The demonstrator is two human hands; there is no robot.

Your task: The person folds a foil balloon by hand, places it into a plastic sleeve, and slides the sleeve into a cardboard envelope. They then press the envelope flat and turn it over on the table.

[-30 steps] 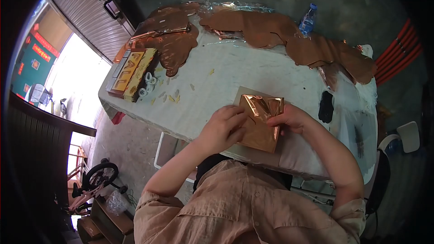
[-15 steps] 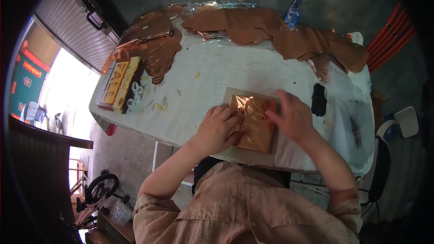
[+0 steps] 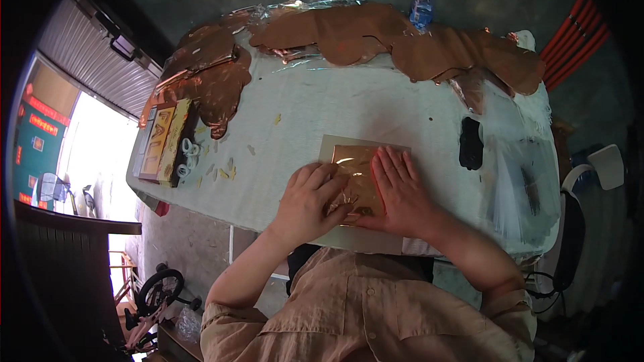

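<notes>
Copper-coloured foil (image 3: 343, 153) is located on a thin grey board (image 3: 366, 241), near the edge of the cloth-covered table (image 3: 288, 107) closest to the body. A margin of board is left showing above and below the foil; the board is presumably used as a firm, flat base.

Right hand (image 3: 406, 198): open, palm down, fingers extended together and laid over the right part of the foil. Foil is probably steadied or flattened by this spread contact.

Left hand (image 3: 307, 202): partly closed, fingers bent, fingertips at the left part of the foil. Whether an edge is pinched or only pressed cannot be told, since the contact is covered by the fingers. Creases are seen in the foil between the hands; local control of the wrinkled part is the likely reason for the bent grip.

Surroundings: brown sheets (image 3: 355, 30) are spread along the far side, and a shiny brown piece (image 3: 218, 90) at far left, possibly so that the working area is left free. A yellow box (image 3: 176, 144) is placed at the left end, with white loops (image 3: 184, 164) beside it and small yellow scraps (image 3: 232, 173) nearby. A black item (image 3: 471, 143) is laid to the right, beside clear plastic (image 3: 513, 204); its nature cannot be told. A blue-capped bottle (image 3: 422, 8) is stood upright behind the sheets
</notes>
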